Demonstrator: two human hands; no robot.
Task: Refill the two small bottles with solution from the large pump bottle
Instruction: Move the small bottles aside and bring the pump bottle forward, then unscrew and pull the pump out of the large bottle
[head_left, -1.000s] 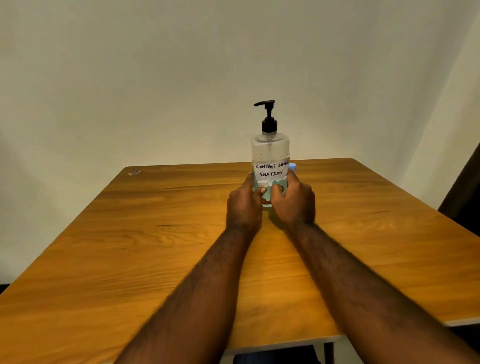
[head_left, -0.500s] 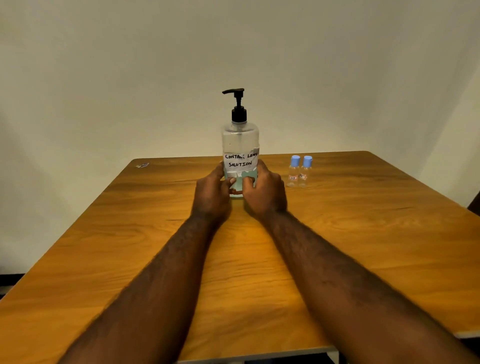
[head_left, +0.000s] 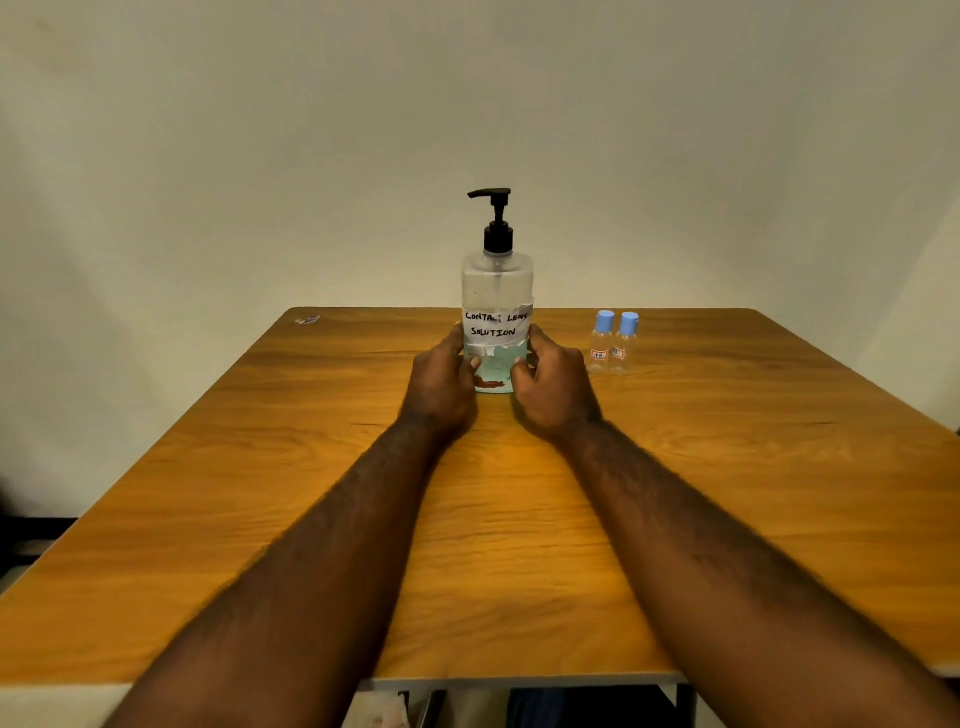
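Hands, left (head_left: 441, 384) and right (head_left: 553, 387), clasp upright pump bottle (head_left: 497, 306), seemingly firm; small bottles (head_left: 613, 343) beside.

A white paper label (head_left: 497, 326) on the large pump bottle (head_left: 497, 291) reads, handwritten in black, "CONTACT LENS SOLUTION", while the two small bottles (head_left: 613, 344) carry tiny orange-framed labels, the print too small to read reliably.

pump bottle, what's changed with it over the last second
Both hands, the left hand and right hand, slid the pump bottle to the left, uncovering the two small bottles that stood hidden behind it. Unchanged: both hands grip its base, it stands upright on the table, small bottles capped.
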